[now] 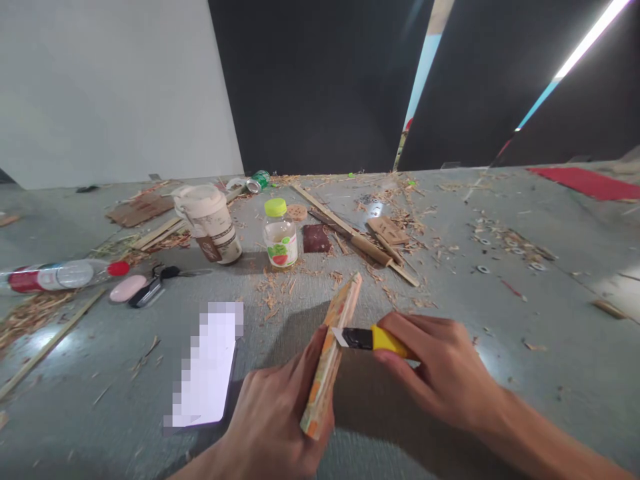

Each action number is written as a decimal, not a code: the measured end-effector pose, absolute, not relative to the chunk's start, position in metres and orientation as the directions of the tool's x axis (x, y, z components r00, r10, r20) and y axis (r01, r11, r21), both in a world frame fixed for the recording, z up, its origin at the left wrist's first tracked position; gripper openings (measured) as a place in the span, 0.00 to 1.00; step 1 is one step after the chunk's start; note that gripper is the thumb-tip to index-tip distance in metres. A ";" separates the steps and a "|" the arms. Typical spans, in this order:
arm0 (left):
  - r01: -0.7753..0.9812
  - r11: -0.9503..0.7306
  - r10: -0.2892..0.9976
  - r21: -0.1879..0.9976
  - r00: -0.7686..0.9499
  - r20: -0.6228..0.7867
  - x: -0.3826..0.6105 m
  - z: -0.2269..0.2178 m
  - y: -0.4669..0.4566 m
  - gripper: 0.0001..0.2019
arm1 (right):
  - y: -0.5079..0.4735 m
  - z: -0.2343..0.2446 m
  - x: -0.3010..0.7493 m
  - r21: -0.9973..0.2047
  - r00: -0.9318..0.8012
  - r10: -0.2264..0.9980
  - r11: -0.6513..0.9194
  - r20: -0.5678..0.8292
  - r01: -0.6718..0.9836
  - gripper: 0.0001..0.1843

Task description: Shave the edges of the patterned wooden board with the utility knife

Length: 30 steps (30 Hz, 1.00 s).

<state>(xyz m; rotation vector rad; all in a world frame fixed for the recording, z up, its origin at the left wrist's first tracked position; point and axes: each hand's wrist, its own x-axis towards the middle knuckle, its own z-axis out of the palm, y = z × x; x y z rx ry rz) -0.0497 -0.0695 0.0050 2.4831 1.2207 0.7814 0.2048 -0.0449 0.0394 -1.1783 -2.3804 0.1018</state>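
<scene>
At bottom middle, our left hand (277,407) pinches the wood (332,357), likely light and stiff, best held below the knife (362,339) our right hand (443,363) grips.

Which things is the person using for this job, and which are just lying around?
In use:
wooden piece, held in the left hand
yellow knife, held in the right hand

Probably just lying about:
lidded cup
green-lidded bottle
green can
red-capped bottle
</scene>
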 end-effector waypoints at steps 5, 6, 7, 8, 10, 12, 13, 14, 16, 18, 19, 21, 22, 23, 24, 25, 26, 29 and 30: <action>0.662 -0.594 0.805 0.457 0.496 0.326 -0.050 0.006 -0.071 0.34 | -0.031 0.035 0.217 -0.151 -0.444 0.796 0.540 0.411 0.828 0.18; 0.664 -0.593 0.805 0.455 0.497 0.324 -0.050 0.007 -0.071 0.35 | -0.024 0.035 0.225 -0.112 -0.373 0.827 0.456 0.421 0.883 0.20; 0.664 -0.598 0.802 0.449 0.502 0.325 -0.050 0.008 -0.072 0.35 | -0.016 0.036 0.233 -0.079 -0.254 0.861 0.319 0.441 0.945 0.22; 0.664 -0.603 0.798 0.443 0.509 0.324 -0.051 0.008 -0.073 0.35 | -0.009 0.037 0.242 -0.057 -0.141 0.887 0.184 0.439 0.981 0.23; 0.656 -0.617 0.787 0.435 0.530 0.316 -0.051 0.008 -0.074 0.35 | 0.001 0.041 0.255 -0.076 -0.004 0.879 0.047 0.476 0.996 0.24; 0.652 -0.622 0.782 0.433 0.543 0.306 -0.052 0.008 -0.074 0.35 | 0.002 0.046 0.257 -0.157 0.004 0.861 0.088 0.508 0.984 0.24; 0.654 -0.620 0.784 0.434 0.541 0.306 -0.052 0.007 -0.074 0.35 | -0.002 0.047 0.253 -0.197 -0.039 0.857 0.162 0.513 0.967 0.22; 0.655 -0.616 0.787 0.436 0.536 0.305 -0.051 0.007 -0.074 0.35 | -0.008 0.048 0.247 -0.230 -0.110 0.854 0.257 0.509 0.939 0.21; 0.654 -0.610 0.791 0.447 0.525 0.313 -0.051 0.006 -0.073 0.34 | -0.022 0.049 0.232 -0.263 -0.292 0.830 0.450 0.476 0.853 0.17; 0.650 -0.607 0.794 0.457 0.517 0.320 -0.050 0.005 -0.073 0.35 | -0.035 0.048 0.218 -0.266 -0.437 0.788 0.576 0.434 0.773 0.14; 0.649 -0.607 0.794 0.459 0.514 0.323 -0.050 0.005 -0.073 0.35 | -0.039 0.047 0.213 -0.261 -0.482 0.771 0.609 0.415 0.749 0.13; 0.649 -0.604 0.797 0.463 0.507 0.329 -0.050 0.006 -0.072 0.34 | -0.043 0.045 0.209 -0.250 -0.523 0.759 0.633 0.388 0.732 0.13; 0.649 -0.602 0.798 0.464 0.503 0.333 -0.050 0.006 -0.072 0.34 | -0.043 0.044 0.209 -0.248 -0.529 0.760 0.633 0.378 0.733 0.13; 0.649 -0.602 0.798 0.465 0.499 0.337 -0.050 0.007 -0.072 0.34 | -0.043 0.043 0.209 -0.247 -0.529 0.765 0.629 0.369 0.737 0.13; 0.649 -0.602 0.798 0.465 0.498 0.338 -0.050 0.007 -0.072 0.34 | -0.042 0.042 0.210 -0.248 -0.526 0.770 0.623 0.361 0.742 0.13; 0.649 -0.601 0.799 0.466 0.498 0.337 -0.050 0.008 -0.071 0.34 | -0.041 0.042 0.211 -0.250 -0.522 0.775 0.617 0.356 0.746 0.13; 0.649 -0.600 0.800 0.468 0.499 0.333 -0.050 0.008 -0.071 0.34 | -0.041 0.042 0.212 -0.252 -0.519 0.780 0.612 0.350 0.749 0.13; 0.654 -0.594 0.804 0.468 0.502 0.319 -0.050 0.009 -0.071 0.34 | -0.041 0.042 0.212 -0.254 -0.517 0.781 0.610 0.350 0.750 0.13; 0.657 -0.595 0.804 0.464 0.501 0.321 -0.050 0.009 -0.072 0.35 | -0.041 0.042 0.212 -0.254 -0.514 0.782 0.608 0.352 0.752 0.13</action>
